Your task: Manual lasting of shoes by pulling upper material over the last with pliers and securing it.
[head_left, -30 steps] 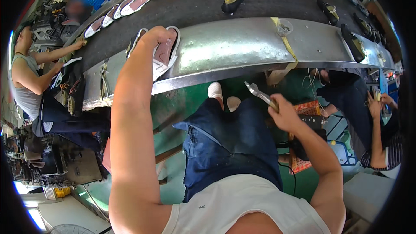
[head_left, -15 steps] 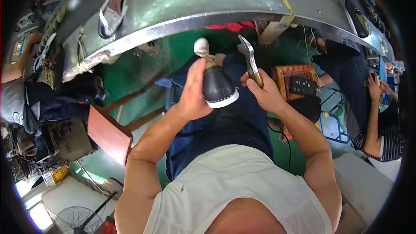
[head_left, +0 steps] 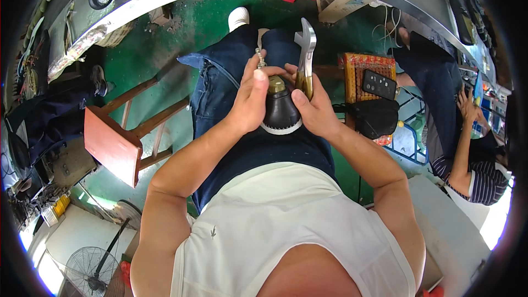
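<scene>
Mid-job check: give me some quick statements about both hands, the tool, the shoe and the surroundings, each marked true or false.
1. The right hand holds a metal-headed tool. True.
2. The left hand is on the black shoe. True.
3. The shoe lies on the metal bench. False: it is between the hands, over the lap.
4. The stool at left has a blue seat. False: it is reddish.
5. A wire fan shows at lower left. True.
</scene>
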Available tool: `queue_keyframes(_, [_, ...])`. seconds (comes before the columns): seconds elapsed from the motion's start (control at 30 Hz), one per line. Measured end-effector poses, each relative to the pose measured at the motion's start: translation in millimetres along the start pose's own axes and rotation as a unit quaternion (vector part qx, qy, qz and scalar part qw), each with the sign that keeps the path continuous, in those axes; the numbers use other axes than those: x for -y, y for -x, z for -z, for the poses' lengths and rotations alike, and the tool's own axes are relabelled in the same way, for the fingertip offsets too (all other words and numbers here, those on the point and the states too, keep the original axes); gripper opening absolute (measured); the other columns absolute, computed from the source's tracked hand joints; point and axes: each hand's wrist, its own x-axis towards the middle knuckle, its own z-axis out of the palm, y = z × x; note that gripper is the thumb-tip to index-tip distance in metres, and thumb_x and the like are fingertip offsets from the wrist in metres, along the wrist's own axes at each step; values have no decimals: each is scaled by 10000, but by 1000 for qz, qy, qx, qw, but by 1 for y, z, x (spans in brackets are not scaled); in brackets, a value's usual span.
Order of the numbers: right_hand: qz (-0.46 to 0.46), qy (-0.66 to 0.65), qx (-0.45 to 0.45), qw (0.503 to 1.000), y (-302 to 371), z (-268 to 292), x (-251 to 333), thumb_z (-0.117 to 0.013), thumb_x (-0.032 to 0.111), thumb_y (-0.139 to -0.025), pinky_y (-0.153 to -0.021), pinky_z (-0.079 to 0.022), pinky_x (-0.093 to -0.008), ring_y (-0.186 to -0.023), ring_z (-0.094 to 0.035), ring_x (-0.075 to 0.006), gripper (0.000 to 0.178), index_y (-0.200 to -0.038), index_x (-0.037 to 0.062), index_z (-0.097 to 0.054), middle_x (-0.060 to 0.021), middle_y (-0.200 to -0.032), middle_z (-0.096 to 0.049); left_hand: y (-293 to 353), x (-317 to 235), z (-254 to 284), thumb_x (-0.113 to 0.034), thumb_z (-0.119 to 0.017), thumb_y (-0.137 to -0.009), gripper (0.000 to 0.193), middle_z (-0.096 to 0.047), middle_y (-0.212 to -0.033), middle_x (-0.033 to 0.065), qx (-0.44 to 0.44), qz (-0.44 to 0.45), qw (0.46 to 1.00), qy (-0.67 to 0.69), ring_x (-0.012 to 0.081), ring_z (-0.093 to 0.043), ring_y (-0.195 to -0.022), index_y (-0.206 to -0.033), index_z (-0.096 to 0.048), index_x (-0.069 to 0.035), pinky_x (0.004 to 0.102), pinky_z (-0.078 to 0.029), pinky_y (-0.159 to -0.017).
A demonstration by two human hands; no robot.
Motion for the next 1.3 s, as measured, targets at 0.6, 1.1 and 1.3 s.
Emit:
queue_keyframes(0.6, [14,-26,-90,995,-2,-27,-18,-515,337,-1048,-1084,-389,-356,-1265,-537,-259,576,-1442,-53,-363,-190,-1389,-526,-61,0,-2,-488,-386,-1078,631,-650,-906,113,67,137,982,111,203,-610,-827,-812,-658,16,341,-488,-842])
queue_keyframes(1.1, [109,284,202,931,-69,23,70,-898,273,-712,-1001,-494,-418,-1187,-601,-393,845,-1345,-11,-415,-205,-1384,-528,-76,34,5,-345,-473,-1073,371,-634,-931,91,-43,150,967,204,171,-610,-864,-1088,-606,1,351,-510,-782])
queue_keyframes(1.3, [136,311,178,924,-76,17,68,-862,180,-714,-941,-523,-432,-1126,-617,-407,775,-1311,-15,-407,-234,-1281,-538,-32,40,22,29,-485,-1005,388,-618,-1323,142,-93,68,976,187,218,-605,-1212,-1393,-496,43,338,-460,-1066])
